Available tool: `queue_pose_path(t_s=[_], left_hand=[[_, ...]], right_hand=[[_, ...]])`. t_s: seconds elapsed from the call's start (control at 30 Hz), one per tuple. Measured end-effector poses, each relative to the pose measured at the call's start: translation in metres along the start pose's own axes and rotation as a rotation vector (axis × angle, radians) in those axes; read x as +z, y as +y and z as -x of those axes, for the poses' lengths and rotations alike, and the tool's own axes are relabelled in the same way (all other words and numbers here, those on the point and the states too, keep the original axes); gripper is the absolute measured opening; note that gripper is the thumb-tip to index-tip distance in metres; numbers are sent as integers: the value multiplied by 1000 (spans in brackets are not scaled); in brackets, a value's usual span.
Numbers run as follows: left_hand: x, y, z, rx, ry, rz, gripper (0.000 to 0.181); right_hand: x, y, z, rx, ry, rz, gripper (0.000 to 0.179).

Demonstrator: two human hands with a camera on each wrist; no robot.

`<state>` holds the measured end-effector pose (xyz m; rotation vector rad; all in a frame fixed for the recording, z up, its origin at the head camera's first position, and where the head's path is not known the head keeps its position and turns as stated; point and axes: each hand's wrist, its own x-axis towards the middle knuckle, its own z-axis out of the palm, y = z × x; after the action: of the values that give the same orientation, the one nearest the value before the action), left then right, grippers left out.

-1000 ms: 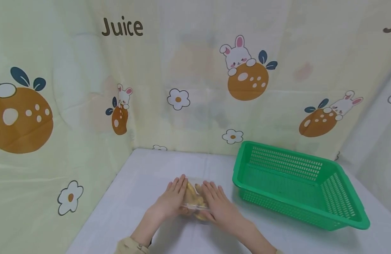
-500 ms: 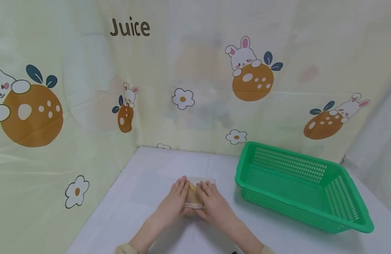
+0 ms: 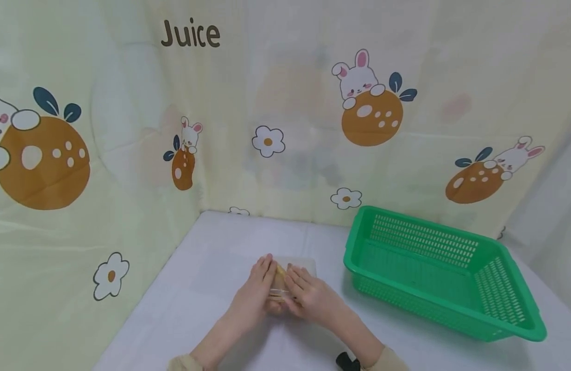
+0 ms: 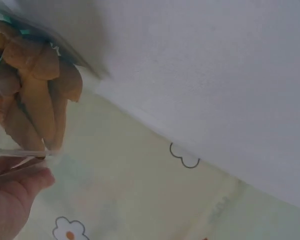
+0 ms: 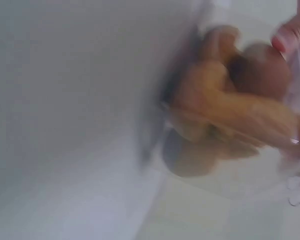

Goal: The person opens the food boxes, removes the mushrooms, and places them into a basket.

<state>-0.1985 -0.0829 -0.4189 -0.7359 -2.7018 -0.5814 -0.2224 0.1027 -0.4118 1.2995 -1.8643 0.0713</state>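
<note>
A clear plastic box (image 3: 278, 294) of mushrooms sits on the white table between the two hands. My left hand (image 3: 254, 289) lies along its left side, with extended fingers pressing on top. My right hand (image 3: 313, 295) presses the top from the right, its fingers slightly bent and pointing inward. Both thumbs are at the near side of the box, and the hands cover most of it. In the left wrist view, brown-capped mushrooms (image 4: 37, 100) with tan stems show through the wall. The right wrist view is blurred; mushrooms (image 5: 240, 107) fill the box there, a thumb (image 5: 289, 39) at its edge.
A green perforated plastic basket (image 3: 417, 268) stands to the right of the hands. Behind the white table (image 3: 188, 288) hangs a cream curtain (image 3: 299, 103) printed with rabbits, oranges and flowers. A black object (image 3: 347, 361) shows beside the right wrist.
Both hands have drawn closer together over the box, covering more of it. The right fingers have shifted left across the top and bent a little. The head view has shifted slightly.
</note>
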Motion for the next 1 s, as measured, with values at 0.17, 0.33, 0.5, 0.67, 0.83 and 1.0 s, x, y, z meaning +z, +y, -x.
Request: queue_pose_path(t_s=[0.17,0.33,0.5,0.67,0.83,1.0], left_hand=[[-6,-3,-5,-43,60,105,107],[1,-5,3,-51,117,269,114],[7,0,11,-125,166,393,104],[10,4,14,-219,210,328,107],[13,7,14,-261,181,319,101],[7,8,14,-297,184,359,97]], right_hand=[[-1,9,-5,49,36,-120,48],[0,10,2,145,55,-271,40],[4,14,3,222,155,-221,40],[10,25,-7,293,387,-197,25],[20,40,-13,294,509,-155,13],[34,51,-10,471,269,-122,45]])
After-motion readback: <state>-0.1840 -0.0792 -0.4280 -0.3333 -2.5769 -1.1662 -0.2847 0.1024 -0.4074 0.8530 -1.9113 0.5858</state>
